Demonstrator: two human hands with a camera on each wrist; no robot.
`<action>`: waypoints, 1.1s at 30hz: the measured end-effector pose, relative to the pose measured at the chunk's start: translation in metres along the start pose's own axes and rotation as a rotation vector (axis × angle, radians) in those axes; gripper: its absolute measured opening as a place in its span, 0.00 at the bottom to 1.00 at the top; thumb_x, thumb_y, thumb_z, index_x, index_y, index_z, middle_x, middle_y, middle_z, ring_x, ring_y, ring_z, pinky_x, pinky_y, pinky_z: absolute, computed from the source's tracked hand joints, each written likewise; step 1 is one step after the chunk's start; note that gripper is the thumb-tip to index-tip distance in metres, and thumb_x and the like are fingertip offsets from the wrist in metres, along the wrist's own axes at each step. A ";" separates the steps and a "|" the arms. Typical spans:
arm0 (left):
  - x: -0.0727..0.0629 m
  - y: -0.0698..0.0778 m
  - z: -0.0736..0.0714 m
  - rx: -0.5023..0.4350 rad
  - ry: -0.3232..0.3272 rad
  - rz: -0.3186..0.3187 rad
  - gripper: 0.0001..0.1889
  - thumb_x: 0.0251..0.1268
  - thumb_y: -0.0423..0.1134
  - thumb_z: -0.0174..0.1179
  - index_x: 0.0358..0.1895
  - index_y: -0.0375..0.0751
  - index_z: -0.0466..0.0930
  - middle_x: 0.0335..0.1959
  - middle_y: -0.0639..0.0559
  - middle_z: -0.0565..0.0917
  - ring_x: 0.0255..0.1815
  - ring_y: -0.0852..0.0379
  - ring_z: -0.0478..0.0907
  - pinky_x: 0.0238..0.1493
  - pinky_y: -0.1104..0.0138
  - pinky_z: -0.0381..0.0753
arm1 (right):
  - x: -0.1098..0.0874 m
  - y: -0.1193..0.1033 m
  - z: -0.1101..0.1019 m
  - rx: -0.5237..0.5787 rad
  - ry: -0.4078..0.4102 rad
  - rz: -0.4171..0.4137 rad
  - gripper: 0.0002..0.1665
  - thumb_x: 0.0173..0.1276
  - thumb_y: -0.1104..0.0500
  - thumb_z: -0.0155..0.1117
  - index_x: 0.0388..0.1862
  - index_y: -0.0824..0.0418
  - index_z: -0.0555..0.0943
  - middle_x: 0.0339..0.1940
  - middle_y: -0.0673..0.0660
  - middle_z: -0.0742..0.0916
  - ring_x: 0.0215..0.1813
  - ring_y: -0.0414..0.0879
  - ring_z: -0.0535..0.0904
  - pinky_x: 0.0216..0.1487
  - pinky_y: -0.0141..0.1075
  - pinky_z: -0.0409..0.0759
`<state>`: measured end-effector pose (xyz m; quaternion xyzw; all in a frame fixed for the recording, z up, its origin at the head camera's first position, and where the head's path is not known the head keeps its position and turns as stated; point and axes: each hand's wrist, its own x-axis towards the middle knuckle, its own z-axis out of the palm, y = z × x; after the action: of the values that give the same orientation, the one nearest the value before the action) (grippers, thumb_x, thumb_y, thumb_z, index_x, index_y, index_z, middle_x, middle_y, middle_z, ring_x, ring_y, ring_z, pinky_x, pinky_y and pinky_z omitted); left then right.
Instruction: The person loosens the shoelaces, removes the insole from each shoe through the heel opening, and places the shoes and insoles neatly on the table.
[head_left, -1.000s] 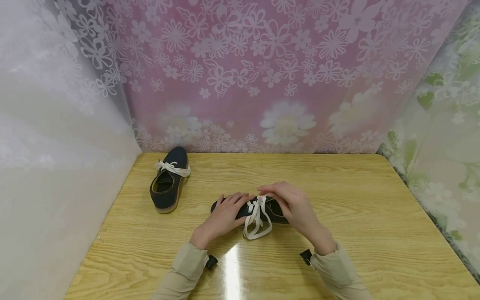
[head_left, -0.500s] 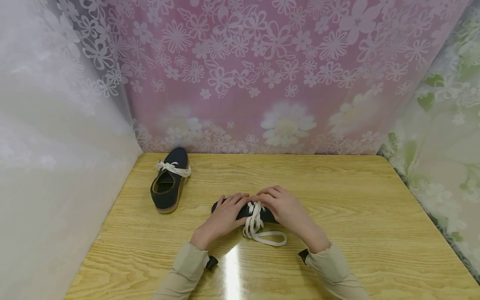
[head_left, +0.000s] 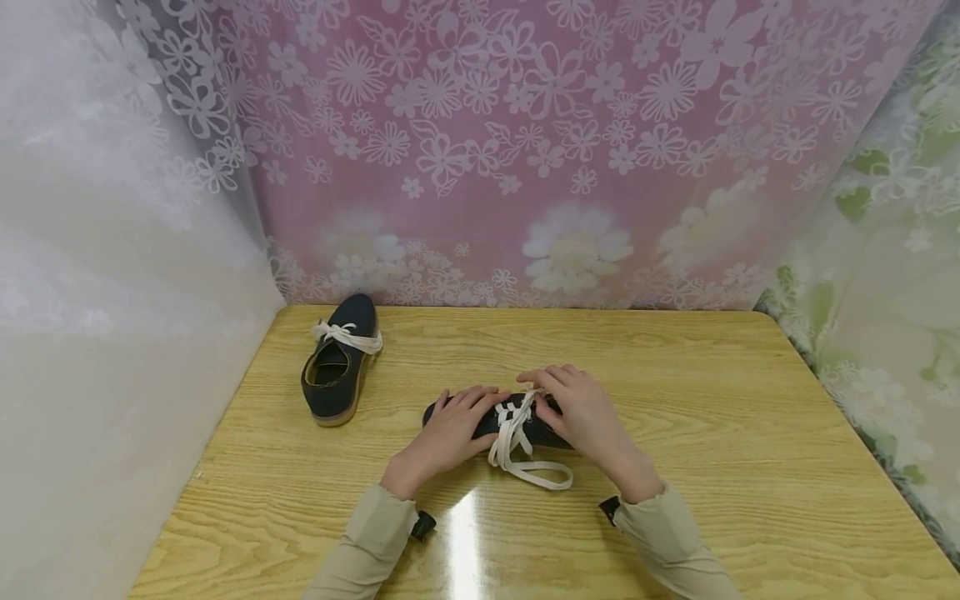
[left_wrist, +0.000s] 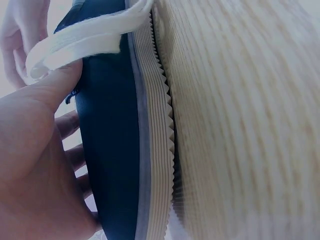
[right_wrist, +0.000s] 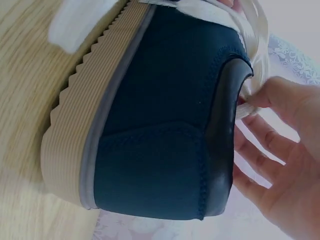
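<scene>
A navy lace-up shoe (head_left: 543,433) lies sideways on the table, toe to the left. My left hand (head_left: 448,429) grips its front part, thumb on the near side and fingers over the far side. In the left wrist view that thumb lies beside the white shoelace (left_wrist: 87,37), which crosses the navy upper (left_wrist: 110,130). My right hand (head_left: 588,417) is above the shoe's opening and pinches the shoelace (right_wrist: 259,50) between thumb and index finger. One lace loop (head_left: 551,483) hangs over the near side onto the table. The ridged tan sole (right_wrist: 65,165) shows in the right wrist view.
A second navy shoe (head_left: 335,404), its white laces tied, stands at the table's back left. The wooden table (head_left: 712,400) is bounded by a pink flowered curtain (head_left: 465,150) behind, with pale sheets at the left and right.
My right hand dipped over the shoe's opening, then came back up, now with lace between thumb and finger. The lace loop has swung rightward onto the table. My left hand has stayed put.
</scene>
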<state>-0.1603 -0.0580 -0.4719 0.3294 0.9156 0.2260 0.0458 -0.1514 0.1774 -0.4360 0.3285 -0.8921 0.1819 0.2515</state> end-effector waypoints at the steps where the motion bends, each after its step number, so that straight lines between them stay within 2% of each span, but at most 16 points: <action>1: 0.000 0.000 0.000 0.000 0.000 0.000 0.32 0.75 0.49 0.61 0.78 0.52 0.64 0.76 0.48 0.67 0.78 0.43 0.60 0.73 0.34 0.53 | 0.000 0.001 0.000 0.001 -0.004 -0.005 0.12 0.63 0.66 0.73 0.45 0.57 0.86 0.38 0.52 0.86 0.38 0.50 0.82 0.36 0.43 0.81; 4: 0.000 0.000 0.001 -0.003 0.001 0.001 0.32 0.75 0.49 0.61 0.78 0.52 0.64 0.76 0.48 0.67 0.78 0.43 0.60 0.73 0.34 0.54 | -0.001 0.001 0.001 0.004 -0.004 0.002 0.09 0.63 0.64 0.74 0.42 0.56 0.87 0.37 0.51 0.85 0.39 0.49 0.82 0.37 0.43 0.81; 6: 0.000 0.000 0.001 -0.010 -0.002 -0.002 0.32 0.74 0.50 0.61 0.78 0.53 0.64 0.76 0.48 0.66 0.78 0.43 0.60 0.73 0.34 0.53 | -0.001 0.000 0.001 0.015 0.030 0.027 0.08 0.63 0.64 0.74 0.41 0.57 0.86 0.37 0.52 0.86 0.38 0.49 0.83 0.38 0.43 0.82; 11: 0.002 0.000 0.002 -0.007 -0.002 -0.008 0.34 0.73 0.54 0.60 0.78 0.55 0.63 0.76 0.50 0.66 0.78 0.45 0.60 0.74 0.34 0.52 | 0.001 -0.005 -0.007 0.066 0.194 0.111 0.11 0.61 0.68 0.76 0.40 0.59 0.84 0.35 0.54 0.86 0.36 0.49 0.83 0.33 0.42 0.82; 14: 0.002 -0.001 0.002 0.012 0.002 -0.006 0.33 0.73 0.51 0.61 0.78 0.55 0.63 0.77 0.51 0.66 0.78 0.45 0.60 0.74 0.35 0.53 | 0.002 -0.006 -0.013 0.125 0.288 0.166 0.11 0.61 0.70 0.75 0.41 0.60 0.85 0.34 0.54 0.85 0.33 0.48 0.82 0.29 0.41 0.80; 16: 0.001 -0.001 0.003 0.023 0.002 -0.007 0.33 0.73 0.50 0.62 0.78 0.55 0.63 0.77 0.51 0.66 0.78 0.46 0.60 0.74 0.35 0.54 | 0.003 -0.006 -0.017 0.162 0.319 0.211 0.09 0.64 0.70 0.73 0.42 0.61 0.87 0.35 0.54 0.87 0.30 0.45 0.82 0.28 0.38 0.80; 19: 0.001 -0.001 0.003 0.021 0.003 -0.010 0.33 0.73 0.49 0.62 0.79 0.56 0.62 0.77 0.52 0.65 0.79 0.46 0.59 0.74 0.35 0.54 | 0.003 -0.004 -0.021 0.230 0.294 0.310 0.08 0.68 0.68 0.69 0.44 0.61 0.88 0.28 0.54 0.88 0.23 0.44 0.81 0.24 0.30 0.78; 22: 0.000 -0.001 0.002 0.018 0.008 -0.004 0.33 0.74 0.48 0.62 0.78 0.54 0.63 0.77 0.51 0.66 0.78 0.45 0.60 0.74 0.35 0.54 | 0.003 -0.003 -0.023 0.342 0.256 0.421 0.09 0.72 0.66 0.66 0.48 0.61 0.88 0.29 0.56 0.90 0.24 0.44 0.85 0.25 0.24 0.78; 24: 0.000 0.000 0.002 0.015 0.010 0.002 0.33 0.73 0.48 0.62 0.78 0.54 0.63 0.76 0.50 0.66 0.78 0.44 0.60 0.73 0.34 0.54 | 0.004 -0.002 -0.023 0.446 0.241 0.472 0.13 0.74 0.67 0.63 0.55 0.62 0.86 0.36 0.59 0.91 0.31 0.49 0.89 0.31 0.23 0.81; 26: -0.001 0.000 0.001 0.013 0.010 0.003 0.33 0.73 0.48 0.62 0.78 0.54 0.63 0.76 0.50 0.66 0.78 0.44 0.60 0.73 0.34 0.54 | 0.004 0.000 -0.022 0.492 0.243 0.492 0.19 0.74 0.70 0.61 0.62 0.62 0.82 0.48 0.61 0.90 0.40 0.53 0.90 0.37 0.23 0.82; 28: 0.000 0.000 0.001 0.016 0.011 0.004 0.33 0.73 0.48 0.62 0.78 0.53 0.63 0.76 0.49 0.66 0.78 0.44 0.60 0.73 0.34 0.54 | 0.005 0.002 -0.021 0.504 0.234 0.499 0.25 0.74 0.72 0.60 0.68 0.61 0.77 0.55 0.62 0.87 0.46 0.58 0.88 0.42 0.28 0.84; 30: 0.000 0.000 0.002 0.019 0.008 0.001 0.34 0.73 0.48 0.62 0.79 0.54 0.62 0.77 0.50 0.66 0.78 0.45 0.60 0.74 0.34 0.54 | 0.004 0.003 -0.021 0.454 0.205 0.494 0.29 0.73 0.74 0.59 0.72 0.60 0.74 0.58 0.63 0.86 0.50 0.59 0.87 0.43 0.35 0.86; 33: 0.000 -0.001 0.002 0.019 0.004 -0.001 0.33 0.73 0.48 0.62 0.78 0.55 0.63 0.76 0.49 0.66 0.78 0.45 0.60 0.74 0.35 0.54 | 0.003 0.004 -0.018 0.365 0.153 0.473 0.27 0.73 0.72 0.61 0.69 0.61 0.75 0.58 0.62 0.86 0.49 0.58 0.87 0.43 0.49 0.87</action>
<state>-0.1606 -0.0578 -0.4741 0.3289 0.9179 0.2179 0.0411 -0.1501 0.1880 -0.4203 0.1369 -0.8750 0.4165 0.2054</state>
